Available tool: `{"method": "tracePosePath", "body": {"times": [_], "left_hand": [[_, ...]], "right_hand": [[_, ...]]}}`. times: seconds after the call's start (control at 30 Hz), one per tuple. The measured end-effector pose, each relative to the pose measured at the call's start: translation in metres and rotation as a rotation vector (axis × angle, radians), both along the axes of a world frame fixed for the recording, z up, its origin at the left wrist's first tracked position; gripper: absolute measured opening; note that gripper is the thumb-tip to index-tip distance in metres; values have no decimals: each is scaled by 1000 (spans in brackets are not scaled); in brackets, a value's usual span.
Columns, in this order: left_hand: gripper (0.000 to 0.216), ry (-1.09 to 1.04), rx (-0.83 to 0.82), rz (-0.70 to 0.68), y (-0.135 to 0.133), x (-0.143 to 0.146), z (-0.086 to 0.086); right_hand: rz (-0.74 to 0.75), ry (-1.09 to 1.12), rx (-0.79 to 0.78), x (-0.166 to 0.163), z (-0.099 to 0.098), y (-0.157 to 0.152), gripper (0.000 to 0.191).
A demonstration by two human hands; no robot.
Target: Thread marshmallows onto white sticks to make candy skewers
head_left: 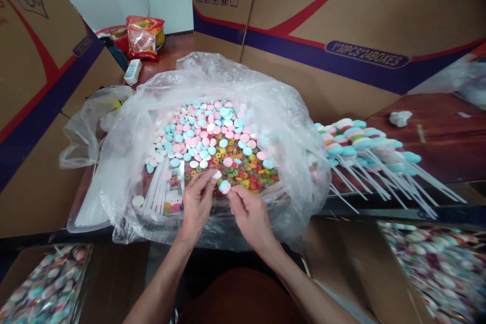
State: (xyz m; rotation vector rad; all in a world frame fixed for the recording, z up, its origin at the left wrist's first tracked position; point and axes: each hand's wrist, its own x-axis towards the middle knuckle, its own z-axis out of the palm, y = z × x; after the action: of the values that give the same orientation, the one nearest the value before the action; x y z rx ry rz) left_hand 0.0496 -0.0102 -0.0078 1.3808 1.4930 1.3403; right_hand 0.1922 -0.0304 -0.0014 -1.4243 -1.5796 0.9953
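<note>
My left hand is closed in a pinch on a white candy. Close beside it, my right hand pinches a small stack of blue, white and pink candies; any stick through them is hidden by the fingers. Both hands are over a clear plastic bag spread open on the table. Inside it lies a heap of pastel pink, blue and white candies, with small colourful ring candies in front. A fan of white sticks lies left of my left hand.
Finished-looking candy skewers are piled at the right on the dark red table. Large cardboard boxes stand behind and to the left. Below the table edge, open boxes hold wrapped candies. A red snack packet sits at the back.
</note>
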Motion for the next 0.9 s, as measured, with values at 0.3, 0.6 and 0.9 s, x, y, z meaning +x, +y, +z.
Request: {"method": "tracePosePath", "body": {"times": [0.3,0.6,0.9], "left_hand": [[25,31,-10,-81,-7,0,3],[29,340,28,-133,42,-2,13],[27,1048,-93,-113,62,14,29]], "right_hand": [[-8,63,-55,-11,6,10,30],[-120,190,-104,15,-1,11,30],[-95,215,-137,18,-5,2,28]]}}
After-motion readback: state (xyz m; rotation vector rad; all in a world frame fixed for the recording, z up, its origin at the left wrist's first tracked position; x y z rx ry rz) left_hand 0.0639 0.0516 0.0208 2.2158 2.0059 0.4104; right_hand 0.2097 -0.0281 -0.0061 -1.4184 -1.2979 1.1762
